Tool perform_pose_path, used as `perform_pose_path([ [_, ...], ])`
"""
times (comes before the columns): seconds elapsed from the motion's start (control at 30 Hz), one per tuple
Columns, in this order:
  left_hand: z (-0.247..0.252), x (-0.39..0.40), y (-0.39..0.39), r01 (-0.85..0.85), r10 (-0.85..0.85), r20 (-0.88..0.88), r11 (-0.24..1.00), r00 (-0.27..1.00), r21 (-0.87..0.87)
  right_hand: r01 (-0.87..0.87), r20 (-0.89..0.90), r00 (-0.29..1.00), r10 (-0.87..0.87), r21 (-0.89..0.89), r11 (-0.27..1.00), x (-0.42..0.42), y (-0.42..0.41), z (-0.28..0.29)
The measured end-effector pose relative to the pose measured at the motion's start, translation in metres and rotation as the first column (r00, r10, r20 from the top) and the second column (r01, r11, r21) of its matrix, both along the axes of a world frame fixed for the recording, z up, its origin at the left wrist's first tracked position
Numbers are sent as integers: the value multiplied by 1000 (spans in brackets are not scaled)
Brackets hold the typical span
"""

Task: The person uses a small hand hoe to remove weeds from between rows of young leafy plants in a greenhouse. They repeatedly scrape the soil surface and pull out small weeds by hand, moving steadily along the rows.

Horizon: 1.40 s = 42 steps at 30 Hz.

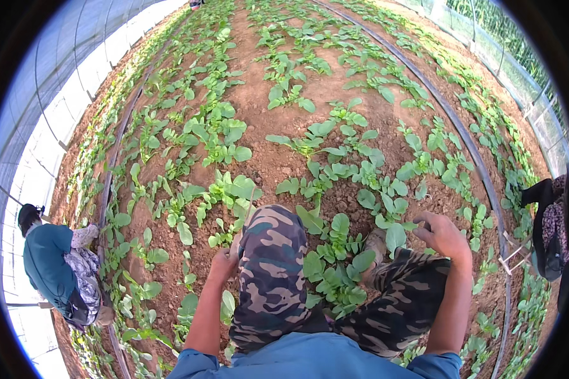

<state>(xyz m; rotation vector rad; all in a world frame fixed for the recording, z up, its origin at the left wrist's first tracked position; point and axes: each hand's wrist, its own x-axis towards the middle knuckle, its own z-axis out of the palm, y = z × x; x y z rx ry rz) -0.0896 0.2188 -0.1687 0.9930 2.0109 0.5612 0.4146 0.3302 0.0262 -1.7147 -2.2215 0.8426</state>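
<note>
My left hand [224, 262] is beside my bent knee in camouflage trousers, closed around a thin, long-handled tool [250, 208]. The tool rises along the knee, which partly hides it, so its kind is unclear. Over my other leg is my right hand [442, 235], fingers loosely curled and apart, with nothing visible in them. Its fingertips are close to a broad leaf of a green seedling [396, 235]. Between my legs grows a cluster of leafy seedlings [337, 265], radish-like in form. My shoe [375, 246] stands on the soil behind some leaves.
Rows of seedlings [218, 137] run ahead over brown soil [246, 94]. Dark drip hoses [460, 128] lie along both sides. One person [52, 265] crouches at left, another [552, 227] is at right by a small folding frame [514, 253]. Plastic greenhouse walls [42, 94] flank the bed.
</note>
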Motion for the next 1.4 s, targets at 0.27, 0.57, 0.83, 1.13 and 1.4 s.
perform_pose_path([
  [0.27, 81, -10, 95, 300, -218, -580, 953, 785, 47, 38, -33, 999, -39, -27, 999, 12, -7, -4],
  [0.57, 116, 3, 180, 395, -393, -620, 908, 679, -141, 17, -32, 999, -17, 6, 1000, 11, -16, -9],
  [0.83, 133, 13, 199, 512, -505, -687, 830, 523, -221, -32, -48, 998, 33, 20, 999, 9, -11, -12],
  [1.13, 134, 31, 194, 523, -551, -664, 808, 506, -272, -6, -69, 997, 14, 101, 995, 14, -14, -3],
  [1.4, 142, 35, 191, 501, -543, -648, 821, 534, -275, 29, -208, 978, -6, 110, 993, 22, -17, -5],
])
